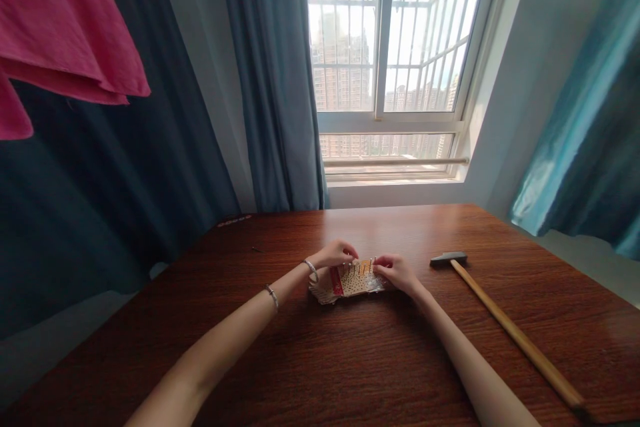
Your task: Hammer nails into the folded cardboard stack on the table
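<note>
Before you spreads the table (300,360), a broad slab with streaky, dark red-brown wood grain and a sheen that pales toward the far edge. Blue curtains hang in soft vertical folds, the left one (275,93) beside the window and the right one (585,127) catching a glossy highlight. Between them stands the window (379,47), pale-framed, with a grid of bars outside its panes. A pink cloth (75,27), matte and plush-looking, drapes in at the far left.

On the right side of your table lies a hammer (510,330), its long, smooth, tan wooden handle slanting near and right from a dark metal head.

The perforated block (356,285) sits mid-table between your hands: flat, pale tan, ragged-edged, dotted with dark holes, with a red band across its left part and a shiny patch at its right. Your left hand (334,254) curls over its far left side, fingers bent; your right hand (397,270) pinches in narrowly at the right end. You cannot tell whether either grips anything. Silvery bracelets (311,269) ring your left arm. Slim metal nails (359,267) stand in a row in the block.
</note>
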Tool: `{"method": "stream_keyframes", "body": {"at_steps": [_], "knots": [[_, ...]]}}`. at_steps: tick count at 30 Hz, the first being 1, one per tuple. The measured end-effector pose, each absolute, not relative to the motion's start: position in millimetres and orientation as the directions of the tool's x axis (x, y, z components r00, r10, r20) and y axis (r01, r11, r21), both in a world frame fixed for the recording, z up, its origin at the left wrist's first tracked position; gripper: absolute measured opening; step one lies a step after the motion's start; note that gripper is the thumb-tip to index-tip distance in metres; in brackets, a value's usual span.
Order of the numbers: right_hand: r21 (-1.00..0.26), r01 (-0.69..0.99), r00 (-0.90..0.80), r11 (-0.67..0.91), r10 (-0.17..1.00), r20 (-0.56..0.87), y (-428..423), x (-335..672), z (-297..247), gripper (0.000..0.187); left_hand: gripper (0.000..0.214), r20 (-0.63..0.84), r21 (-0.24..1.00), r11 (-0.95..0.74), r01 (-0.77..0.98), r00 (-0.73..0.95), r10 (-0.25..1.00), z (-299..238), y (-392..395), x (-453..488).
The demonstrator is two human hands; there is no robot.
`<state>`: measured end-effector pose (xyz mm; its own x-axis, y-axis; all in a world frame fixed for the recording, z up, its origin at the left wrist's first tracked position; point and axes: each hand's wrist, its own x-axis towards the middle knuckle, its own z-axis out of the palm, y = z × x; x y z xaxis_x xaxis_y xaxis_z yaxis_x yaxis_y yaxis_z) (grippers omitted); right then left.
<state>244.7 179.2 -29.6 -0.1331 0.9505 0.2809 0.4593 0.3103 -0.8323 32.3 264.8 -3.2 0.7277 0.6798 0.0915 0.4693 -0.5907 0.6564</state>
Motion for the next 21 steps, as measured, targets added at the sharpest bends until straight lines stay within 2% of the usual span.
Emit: {"method": "stream_keyframes", "body": {"at_steps": [4, 7, 10, 21], "knots": [[-0.840, 0.454, -0.100, 0.299, 0.953, 0.285, 181.2, 246.1, -31.3, 0.025, 0.030, 0.036, 0.767, -0.481, 0.425, 0.719, 0.694, -6.1, 270.8, 46.5], [-0.834, 0.463, -0.095, 0.299, 0.953, 0.288, 181.2, 246.4, -31.1, 0.024, 0.032, 0.051, 0.812, -0.449, 0.374, 0.720, 0.692, -8.0, 270.9, 53.3], [-0.827, 0.474, -0.102, 0.301, 0.952, 0.288, 180.2, 245.7, -31.1, 0.024, 0.033, 0.073, 0.845, -0.428, 0.321, 0.724, 0.686, -8.9, 269.1, 57.4], [-0.770, 0.540, -0.112, 0.338, 0.936, 0.333, 184.7, 245.9, -39.4, 0.026, 0.038, -0.010, 0.910, -0.311, 0.275, 0.763, 0.646, -23.0, 272.5, 66.0]]}}
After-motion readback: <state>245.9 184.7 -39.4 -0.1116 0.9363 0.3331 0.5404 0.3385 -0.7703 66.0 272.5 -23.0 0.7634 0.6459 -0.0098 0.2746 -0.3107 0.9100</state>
